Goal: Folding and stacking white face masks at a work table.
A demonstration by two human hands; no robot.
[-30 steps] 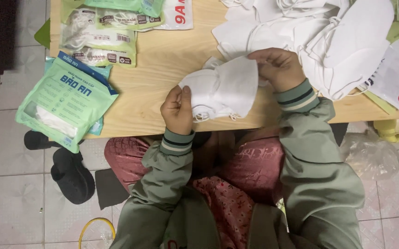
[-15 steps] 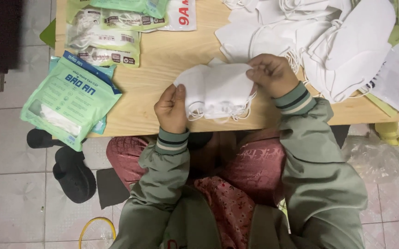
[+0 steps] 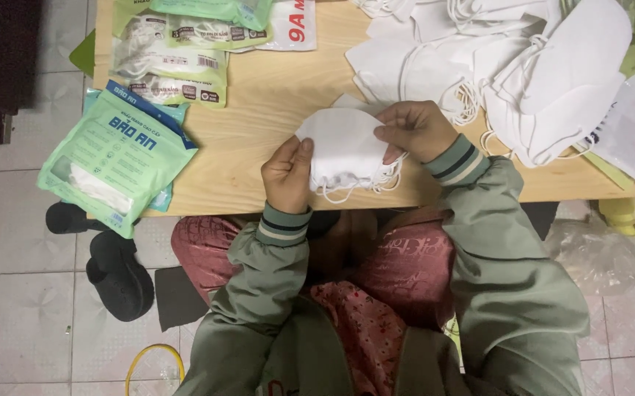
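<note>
Both hands held a small stack of folded white face masks [image 3: 343, 150] just above the near edge of the wooden table [image 3: 273, 110]. Left hand [image 3: 287, 176] closed on the stack's left end, thumb on top, fingers curled underneath. Right hand [image 3: 414, 130] pinched the stack's right end from above, fingers bent over the edge. Stack lay between the two hands, long axis running left to right along the table edge, each hand touching its own end, neither one nearer than the other. Masks looked plain white, soft, folded flat with a curved top edge; thin white ear loops [image 3: 361, 188] hung loose from the lower side toward the person's lap. Far from the stack on the table's right part lay a big loose pile of white masks [image 3: 523, 66], well apart from the hands. Left of the stack, a green printed mask packet [image 3: 116, 165] overhung the table's left corner, with clear filled packets [image 3: 167, 62] beyond it. Under the table, left side, dark slippers [image 3: 116, 271] sat on tiled floor [image 3: 9, 315].
</note>
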